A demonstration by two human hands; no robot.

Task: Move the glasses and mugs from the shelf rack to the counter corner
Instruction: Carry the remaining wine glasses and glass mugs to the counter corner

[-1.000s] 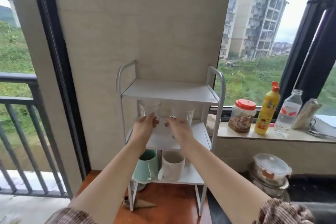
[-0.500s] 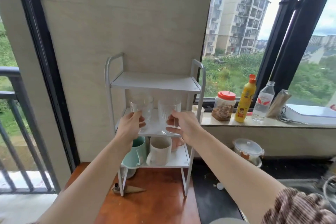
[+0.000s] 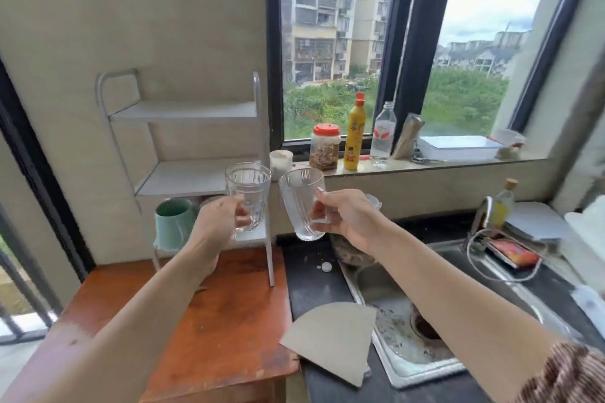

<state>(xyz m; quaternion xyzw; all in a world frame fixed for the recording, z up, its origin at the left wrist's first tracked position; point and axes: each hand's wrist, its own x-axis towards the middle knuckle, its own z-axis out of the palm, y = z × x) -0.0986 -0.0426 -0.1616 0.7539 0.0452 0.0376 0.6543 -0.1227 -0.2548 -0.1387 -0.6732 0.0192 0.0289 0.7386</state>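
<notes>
I hold two clear glasses in the air in front of the white shelf rack (image 3: 193,113). My left hand (image 3: 220,222) grips a ribbed glass (image 3: 248,188) near its base. My right hand (image 3: 343,217) grips a smooth tapered glass (image 3: 299,198), tilted slightly left. Both glasses are off the rack, just right of its middle shelf, which now shows bare. A green mug (image 3: 172,221) stands on the bottom shelf; my left arm hides the rest of that shelf. The rack stands on a reddish wooden top (image 3: 209,330).
A dark counter (image 3: 311,285) and a steel sink (image 3: 409,330) lie to the right, with a cardboard piece (image 3: 330,340) at the counter's front. On the windowsill stand a red-lidded jar (image 3: 324,147), a yellow bottle (image 3: 355,134), a clear bottle (image 3: 382,134) and a white box (image 3: 458,147). A faucet (image 3: 481,216) rises behind the sink.
Both hands have lifted the two glasses off the middle shelf and carried them out to the right. My view has swung right, bringing the sink and counter in.
</notes>
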